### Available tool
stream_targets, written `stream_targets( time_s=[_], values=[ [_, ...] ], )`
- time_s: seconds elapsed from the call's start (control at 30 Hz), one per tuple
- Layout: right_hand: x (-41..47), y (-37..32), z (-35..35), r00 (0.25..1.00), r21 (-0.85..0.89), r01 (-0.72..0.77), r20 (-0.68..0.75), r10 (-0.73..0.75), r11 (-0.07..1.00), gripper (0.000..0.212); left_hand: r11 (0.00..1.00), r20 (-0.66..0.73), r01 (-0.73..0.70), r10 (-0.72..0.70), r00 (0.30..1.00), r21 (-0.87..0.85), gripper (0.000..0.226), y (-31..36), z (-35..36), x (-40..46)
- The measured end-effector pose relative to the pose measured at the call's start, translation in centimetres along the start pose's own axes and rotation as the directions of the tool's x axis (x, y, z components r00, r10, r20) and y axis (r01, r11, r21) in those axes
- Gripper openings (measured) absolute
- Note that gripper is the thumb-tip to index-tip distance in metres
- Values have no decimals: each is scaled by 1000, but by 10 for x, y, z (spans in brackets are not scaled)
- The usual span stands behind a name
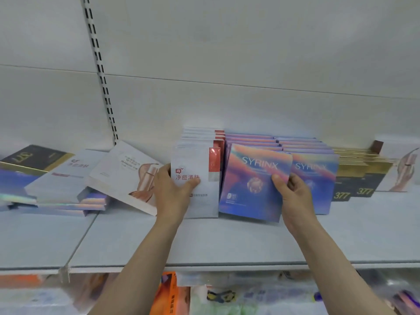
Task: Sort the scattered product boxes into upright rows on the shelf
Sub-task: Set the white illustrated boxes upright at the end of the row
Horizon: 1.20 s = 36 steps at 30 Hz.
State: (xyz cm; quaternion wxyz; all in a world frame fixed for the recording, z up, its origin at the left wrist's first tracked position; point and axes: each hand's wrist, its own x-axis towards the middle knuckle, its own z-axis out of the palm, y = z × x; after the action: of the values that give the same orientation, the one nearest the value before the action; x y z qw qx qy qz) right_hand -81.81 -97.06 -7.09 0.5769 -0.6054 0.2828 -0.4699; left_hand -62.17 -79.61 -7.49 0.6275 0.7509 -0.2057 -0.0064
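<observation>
1. In the head view we see a white shelf [204, 242] with several rows of product boxes standing upright near its back wall, and a scattered pile lying flat or leaning at the left.
2. Our left hand [173, 189] holds the front white box [197, 178] with red characters; the thumb lies on its face and the fingers go behind its left edge. This box stands upright at the head of the white row.
3. Our right hand [293, 196] grips the front SYRINX box [252, 178] at its right edge, thumb on the face. The box is tilted and is not yet flush with the row behind it, just beside the second SYRINX row [313, 169].
4. Further right stand the black and gold boxes [354, 178] marked 377, already in rows.
5. At the left, the leaning white box [122, 173] and the flat stack [61, 185] beside it are not yet sorted.
6. We judge that the step in hand is to seat the SYRINX box in its row while the white row is kept steady. The next move calls for pushing this box upright and square against its neighbours, then reaching left for the scattered boxes. We think the task is somewhat past the middle.
</observation>
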Motion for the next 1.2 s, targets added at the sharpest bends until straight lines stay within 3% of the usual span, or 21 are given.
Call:
stream_targets(
  time_s=[0.1, 0.3, 0.43, 0.57, 1.2],
  values=[
    [5, 0, -4, 998, -81, 58, 11, -57, 995, 21, 998, -18, -40, 40, 999, -39, 63, -1, 8, 5],
    [2, 5, 1, 973, -381, 183, -59, -221, 906, 39, 991, -55, -82, 76, 996, -109, 61, -6, 22, 4],
    [-15, 7, 14, 970, -507, 125, -118, -212, 853, 80, 990, -18, -108, 107, 994, -93, 60, -10, 23, 5],
    [-34, 19, 30, 967, -555, 170, -65, -246, 815, 115, 988, 33, -114, 118, 992, -99, 64, -15, 22, 9],
    [-21, 15, 28, 943, -663, 201, -69, -326, 721, 122, 995, 71, -84, 88, 994, -48, 62, -13, 23, 13]
  ],
)
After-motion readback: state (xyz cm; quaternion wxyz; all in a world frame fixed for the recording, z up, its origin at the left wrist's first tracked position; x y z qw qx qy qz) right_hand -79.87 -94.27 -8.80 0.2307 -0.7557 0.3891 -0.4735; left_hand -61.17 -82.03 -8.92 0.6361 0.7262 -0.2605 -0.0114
